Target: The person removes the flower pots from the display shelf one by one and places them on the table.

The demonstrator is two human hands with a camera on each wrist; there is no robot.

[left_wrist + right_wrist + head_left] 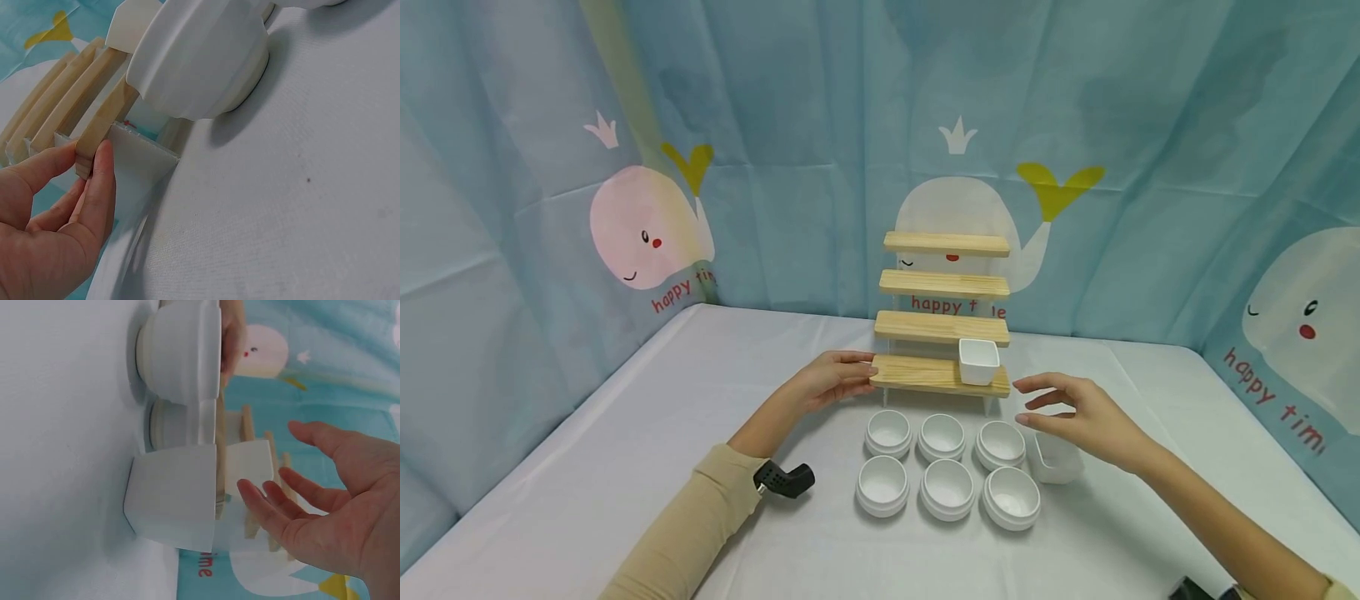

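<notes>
A tiered stand with pale wooden shelves [917,372] and clear side supports stands at the back of the table. My left hand [829,381] pinches the left end of its lowest shelf [94,134] between thumb and fingers. A white square bowl [978,363] sits on the right part of that same shelf. Just off the shelf's right end is my right hand [1086,417], its fingers spread and relaxed around nothing. Under this hand, on the table, lies another white square bowl [172,497], partly covered by the fingers in the head view.
Several round white bowls, such as the front left one [882,486], stand in two rows before the stand. A white cloth [587,500] covers the table. Behind hangs a blue curtain [790,208] with whale prints.
</notes>
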